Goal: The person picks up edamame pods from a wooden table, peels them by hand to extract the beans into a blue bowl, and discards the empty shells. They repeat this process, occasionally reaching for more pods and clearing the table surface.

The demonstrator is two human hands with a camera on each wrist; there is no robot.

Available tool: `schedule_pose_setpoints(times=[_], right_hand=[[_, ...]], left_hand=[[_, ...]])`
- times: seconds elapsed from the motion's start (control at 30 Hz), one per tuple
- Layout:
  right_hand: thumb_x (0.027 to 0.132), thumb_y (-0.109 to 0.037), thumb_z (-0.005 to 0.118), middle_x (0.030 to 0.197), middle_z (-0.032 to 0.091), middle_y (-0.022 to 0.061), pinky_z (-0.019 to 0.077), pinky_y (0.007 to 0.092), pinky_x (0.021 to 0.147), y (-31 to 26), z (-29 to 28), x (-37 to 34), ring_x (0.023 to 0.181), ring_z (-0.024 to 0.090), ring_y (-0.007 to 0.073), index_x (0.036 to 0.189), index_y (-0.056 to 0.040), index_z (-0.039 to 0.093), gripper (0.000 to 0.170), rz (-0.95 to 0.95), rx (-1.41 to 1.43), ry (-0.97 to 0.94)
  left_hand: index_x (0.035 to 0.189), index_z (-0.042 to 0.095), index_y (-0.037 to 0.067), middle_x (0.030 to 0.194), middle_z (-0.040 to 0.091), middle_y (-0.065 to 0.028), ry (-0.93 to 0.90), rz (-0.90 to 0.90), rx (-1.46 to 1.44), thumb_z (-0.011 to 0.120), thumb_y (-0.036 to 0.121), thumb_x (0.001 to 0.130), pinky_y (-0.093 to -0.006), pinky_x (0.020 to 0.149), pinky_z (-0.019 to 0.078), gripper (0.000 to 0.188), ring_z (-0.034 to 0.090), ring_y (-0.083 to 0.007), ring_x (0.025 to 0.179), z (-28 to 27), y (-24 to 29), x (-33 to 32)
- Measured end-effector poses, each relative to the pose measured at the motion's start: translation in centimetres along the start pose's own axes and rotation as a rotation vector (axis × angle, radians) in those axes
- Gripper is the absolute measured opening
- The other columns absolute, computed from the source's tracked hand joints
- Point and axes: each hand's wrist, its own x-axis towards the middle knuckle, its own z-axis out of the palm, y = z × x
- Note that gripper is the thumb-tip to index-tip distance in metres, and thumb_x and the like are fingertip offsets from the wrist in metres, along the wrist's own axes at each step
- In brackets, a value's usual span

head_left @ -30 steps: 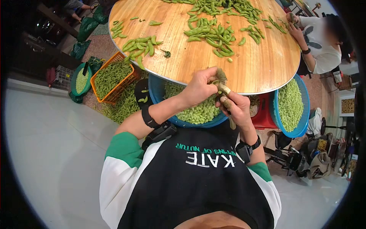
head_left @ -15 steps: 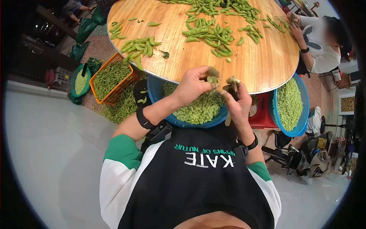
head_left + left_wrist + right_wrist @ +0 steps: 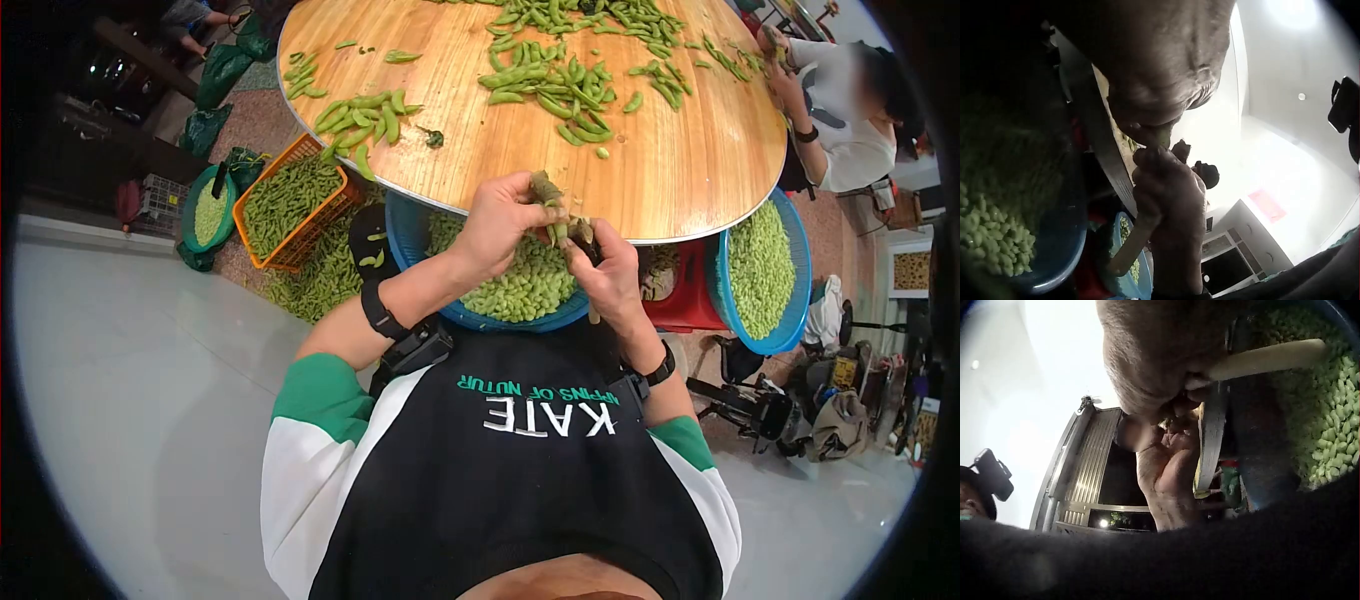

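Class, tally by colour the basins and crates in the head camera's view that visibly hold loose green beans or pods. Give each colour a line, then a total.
Blue round plastic basins: 2
Orange slatted plastic crate: 1
Green round plastic basin: 1
Total: 4

- Tabletop (image 3: 470, 130) had a hand-friendly lane of bare wood between the left pods (image 3: 368, 122) and middle pods (image 3: 560, 88).
- Table rim (image 3: 430, 201) kinda overhung the near basin (image 3: 525, 323), blocking straight-up moves.
- Red plastic thing (image 3: 692, 300) hogged the gap before the right basin (image 3: 803, 275).
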Motion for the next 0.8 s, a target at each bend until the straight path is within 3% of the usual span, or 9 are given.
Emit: schedule_pose_setpoints(times=[0.07,0.23,0.4,0.47,0.53,0.63,0.7,0.77,0.8], right_hand=[[0.084,-0.004,0.064,0.072,0.054,-0.0023,0.0408,0.0218,0.057,0.2,0.1,0.0,0.064,0.045,0.0043,0.094,0.0010,0.057,0.013,-0.011,-0.019,0.003],[0.079,-0.005,0.066,0.065,0.053,0.0120,0.0425,0.0300,0.054,-0.2,-0.2,0.4,0.057,0.049,0.0142,0.085,0.0017,0.051,0.017,-0.158,-0.201,0.025],[0.081,-0.006,0.064,0.066,0.054,0.0063,0.0422,0.0282,0.054,0.1,-0.5,0.6,0.060,0.049,0.0107,0.086,0.0010,0.052,0.015,-0.069,-0.039,0.006],[0.082,-0.006,0.064,0.067,0.054,0.0042,0.0424,0.0277,0.055,0.0,-0.7,0.8,0.061,0.049,0.0097,0.086,0.0008,0.053,0.014,-0.023,0.042,0.001],[0.083,-0.007,0.064,0.068,0.054,0.0014,0.0427,0.0262,0.056,-0.7,-0.9,1.0,0.063,0.048,0.0080,0.089,0.0006,0.054,0.014,0.174,0.107,-0.079],[0.084,-0.008,0.065,0.072,0.055,0.0024,0.0427,0.0268,0.058,-0.8,-1.4,1.4,0.065,0.049,0.0083,0.089,0.0007,0.054,0.015,0.097,0.067,-0.065],[0.084,-0.008,0.064,0.074,0.057,0.0062,0.0431,0.0284,0.059,-1.7,-1.9,2.1,0.067,0.052,0.0118,0.090,0.0009,0.054,0.015,0.055,0.008,-0.050],[0.083,-0.007,0.063,0.076,0.056,0.0114,0.0448,0.0330,0.063,-2.2,-3.0,3.2,0.068,0.055,0.0212,0.095,0.0004,0.054,0.016,0.015,-0.254,0.066],[0.081,-0.008,0.062,0.085,0.056,0.0173,0.0465,0.0384,0.070,-2.2,-3.4,3.8,0.077,0.057,0.0324,0.102,0.0003,0.054,0.024,0.022,-0.433,0.073]], left_hand=[[0.090,0.062,0.002,0.082,0.066,-0.0041,-0.025,-0.030,0.002,0.065,-0.002,0.080,-0.0233,0.062,0.0488,0.011,0.063,-0.0118,0.071,-0.3,-0.3,0.1],[0.090,0.062,0.002,0.082,0.066,-0.0042,-0.010,-0.046,-0.033,0.066,-0.001,0.081,-0.0232,0.060,0.0489,0.011,0.063,-0.0119,0.070,-0.1,-0.2,0.0],[0.091,0.061,0.002,0.082,0.065,-0.0028,-0.040,0.000,-0.021,0.066,-0.001,0.081,-0.0231,0.062,0.0489,0.012,0.063,-0.0104,0.072,0.2,-0.6,-0.3],[0.092,0.060,0.002,0.084,0.065,-0.0026,-0.038,0.130,0.114,0.066,0.000,0.083,-0.0226,0.064,0.0485,0.010,0.061,-0.0085,0.075,0.1,-1.2,-0.1],[0.093,0.060,0.002,0.085,0.064,-0.0021,-0.045,0.191,0.229,0.065,0.000,0.084,-0.0225,0.066,0.0481,0.010,0.060,-0.0083,0.076,0.3,-1.1,-0.3],[0.095,0.060,0.000,0.085,0.064,-0.0012,-0.055,0.328,0.493,0.063,-0.001,0.085,-0.0226,0.069,0.0477,0.010,0.059,-0.0082,0.078,0.3,-0.2,-0.8],[0.096,0.060,0.000,0.085,0.063,-0.0007,-0.058,0.406,0.641,0.062,-0.002,0.085,-0.0229,0.070,0.0478,0.011,0.059,-0.0084,0.079,-0.1,0.4,-0.8],[0.092,0.060,-0.002,0.082,0.061,-0.0084,-0.030,0.668,0.794,0.058,-0.007,0.079,-0.0258,0.066,0.0492,0.014,0.061,-0.0134,0.076,-0.6,0.8,-0.7],[0.092,0.060,-0.002,0.082,0.061,-0.0084,-0.029,0.669,0.793,0.058,-0.007,0.079,-0.0258,0.066,0.0492,0.014,0.061,-0.0134,0.076,-0.5,0.9,-0.8]])
